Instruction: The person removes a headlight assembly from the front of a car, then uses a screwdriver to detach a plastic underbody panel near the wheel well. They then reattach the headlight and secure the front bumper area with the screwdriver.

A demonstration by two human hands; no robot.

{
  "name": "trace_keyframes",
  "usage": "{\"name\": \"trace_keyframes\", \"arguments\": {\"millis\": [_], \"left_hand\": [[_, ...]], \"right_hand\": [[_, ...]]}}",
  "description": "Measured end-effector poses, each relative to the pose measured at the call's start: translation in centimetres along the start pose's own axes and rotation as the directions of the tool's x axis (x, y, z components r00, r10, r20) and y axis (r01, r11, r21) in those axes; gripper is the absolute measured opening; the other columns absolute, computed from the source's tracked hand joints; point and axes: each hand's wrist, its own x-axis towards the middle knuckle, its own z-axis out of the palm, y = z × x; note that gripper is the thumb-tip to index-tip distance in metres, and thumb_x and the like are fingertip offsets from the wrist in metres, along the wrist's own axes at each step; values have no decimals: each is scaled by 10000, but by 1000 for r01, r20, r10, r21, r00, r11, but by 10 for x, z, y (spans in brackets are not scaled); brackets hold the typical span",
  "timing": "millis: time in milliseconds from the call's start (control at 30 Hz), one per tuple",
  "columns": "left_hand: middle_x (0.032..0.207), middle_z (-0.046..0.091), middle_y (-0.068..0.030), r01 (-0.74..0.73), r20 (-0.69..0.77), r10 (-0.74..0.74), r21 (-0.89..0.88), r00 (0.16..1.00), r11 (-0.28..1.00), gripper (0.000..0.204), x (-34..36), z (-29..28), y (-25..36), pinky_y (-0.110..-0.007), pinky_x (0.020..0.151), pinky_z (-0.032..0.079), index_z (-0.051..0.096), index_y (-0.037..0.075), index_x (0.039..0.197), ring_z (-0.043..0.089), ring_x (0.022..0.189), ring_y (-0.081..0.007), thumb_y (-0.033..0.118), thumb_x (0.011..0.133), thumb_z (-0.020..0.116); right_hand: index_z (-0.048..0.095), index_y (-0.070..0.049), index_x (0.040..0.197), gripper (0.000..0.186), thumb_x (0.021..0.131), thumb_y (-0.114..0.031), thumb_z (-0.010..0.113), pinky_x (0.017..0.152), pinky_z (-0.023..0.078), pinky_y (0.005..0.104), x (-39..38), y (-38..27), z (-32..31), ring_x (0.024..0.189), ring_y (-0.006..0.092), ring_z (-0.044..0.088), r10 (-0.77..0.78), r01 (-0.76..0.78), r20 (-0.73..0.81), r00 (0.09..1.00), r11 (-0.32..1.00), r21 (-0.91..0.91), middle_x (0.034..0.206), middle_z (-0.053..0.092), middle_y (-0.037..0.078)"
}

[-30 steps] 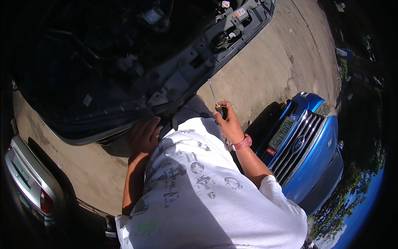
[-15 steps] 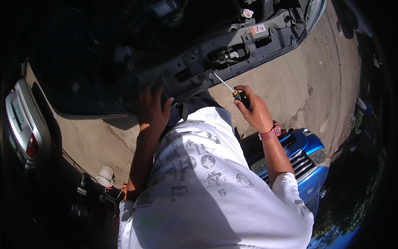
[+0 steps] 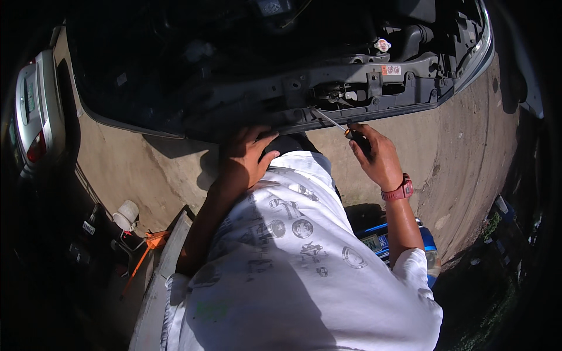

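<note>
My right hand [image 3: 379, 157] grips a screwdriver [image 3: 331, 121] with a black and orange handle; its metal shaft points up-left to the car's front panel [image 3: 374, 102], just below the hood latch [image 3: 331, 93]. I cannot tell whether the tip touches. My left hand [image 3: 249, 155], fingers apart and bent, is beside the lower edge of the open engine bay, at the hem of my white printed shirt, left of the screwdriver. A white cap [image 3: 382, 45] and an orange-white label [image 3: 391, 69] show in the bay, whose left part is in deep shadow.
A silver car [image 3: 41, 111] is at the far left. A whitish bucket [image 3: 126, 213] and an orange tool with a long bar [image 3: 155, 238] are on the ground at lower left. A blue vehicle [image 3: 374, 243] is partly hidden behind me, with concrete ground [image 3: 468, 164] to the right.
My view has turned, so the bay's front edge lies more level. The screwdriver has swung leftward toward the latch area, and my left hand's fingers have shifted along near the edge.
</note>
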Motion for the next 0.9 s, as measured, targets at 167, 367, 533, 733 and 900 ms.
{"name": "trace_keyframes", "arguments": {"millis": [167,367,533,733,900], "left_hand": [[1531,649,-95,81,-33,-86,-146,996,986,447,-24,-8,-20,-471,1196,504,737,165,1449,581,1448,-350,350,1044,778],[1607,614,-90,-47,-107,34,-121,994,991,469,-52,-9,-58,-524,1222,469,734,166,1452,531,1521,-349,307,1011,809],[1697,524,-95,-81,-225,51,-125,973,989,503,-64,7,-72,-519,1261,405,722,168,1472,470,1568,-341,304,997,817],[1671,534,-110,-25,-222,13,-51,975,998,610,-62,19,-59,-518,1270,363,648,160,1551,467,1560,-329,324,988,814],[1594,571,-132,-13,-245,11,-6,969,1000,650,-20,43,-17,-534,1261,378,609,79,1557,486,1522,-350,334,991,804]], "right_hand": [[713,-53,1364,362,1013,-118,767,894,628,439,7,-19,0,1031,389,804,41,-40,-13,999,999,36,1174,811,205],[714,-26,1356,349,1016,-89,761,843,620,383,7,-57,18,947,333,819,139,-139,-2,990,987,76,1107,818,203],[707,5,1362,350,1027,-82,756,828,601,338,9,-78,32,894,228,772,34,-32,-31,999,998,51,1070,807,168],[713,-15,1345,352,1007,-91,780,840,618,381,23,-80,33,929,337,813,-12,9,44,999,999,51,1077,811,206],[726,-30,1348,360,1005,-116,791,859,618,400,56,-63,10,969,349,807,-162,159,77,984,986,48,1105,815,198]]}}
